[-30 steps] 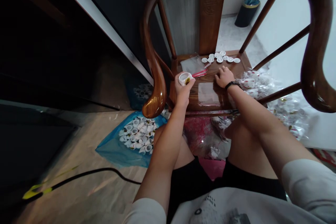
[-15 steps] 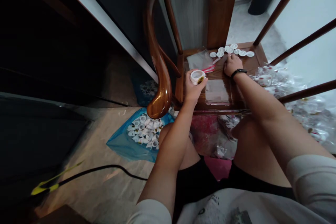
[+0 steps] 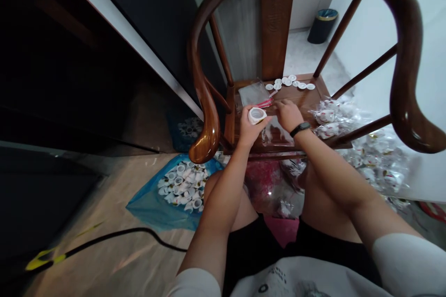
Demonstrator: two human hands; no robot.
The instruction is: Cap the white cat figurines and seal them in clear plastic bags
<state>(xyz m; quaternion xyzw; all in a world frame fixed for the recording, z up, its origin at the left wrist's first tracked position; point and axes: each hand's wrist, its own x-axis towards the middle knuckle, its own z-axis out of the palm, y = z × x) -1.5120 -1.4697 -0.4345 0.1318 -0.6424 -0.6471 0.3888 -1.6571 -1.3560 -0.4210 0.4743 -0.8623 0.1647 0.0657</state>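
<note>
My left hand (image 3: 250,128) is closed around a small white cup (image 3: 257,115) held over the front left of the wooden chair seat (image 3: 303,98). My right hand (image 3: 287,114), with a black band on the wrist, sits just right of the cup, its fingers curled on a clear plastic bag (image 3: 277,131) lying on the seat. A row of white lids (image 3: 290,83) lies at the back of the seat. A stack of clear bags (image 3: 252,93) with a red strip lies at the back left.
A blue bag (image 3: 153,204) on the floor at left holds several white cups (image 3: 183,184). Wrapped cups in clear plastic (image 3: 362,144) pile up at right. A black cable (image 3: 114,236) crosses the floor. The curved chair arm (image 3: 204,102) stands left of my hands. A dark bin (image 3: 322,25) stands far back.
My right hand came back from the lids at the rear of the seat to the clear bag near the front, beside the cup. My left hand kept hold of the cup.
</note>
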